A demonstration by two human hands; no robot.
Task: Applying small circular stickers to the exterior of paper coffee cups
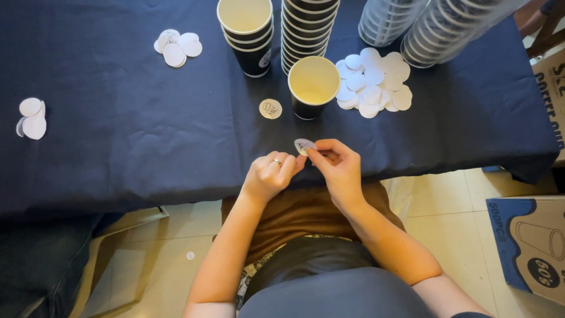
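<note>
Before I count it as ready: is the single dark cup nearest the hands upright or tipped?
Upright. The single dark cup stands on its base on the dark tablecloth, its round mouth facing up and its pale inside empty.

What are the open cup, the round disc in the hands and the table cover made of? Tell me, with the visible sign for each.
Open cup: probably paper, matte dark outside, cream lining, rolled rim.
Round disc: likely a thin paper sticker, pinched between left hand and right hand.
Table cover: seemingly dark blue cloth, creased and draping.

Dark-clothed table [118, 147], pale tiled floor [447, 194], cardboard box [529, 247]
</note>
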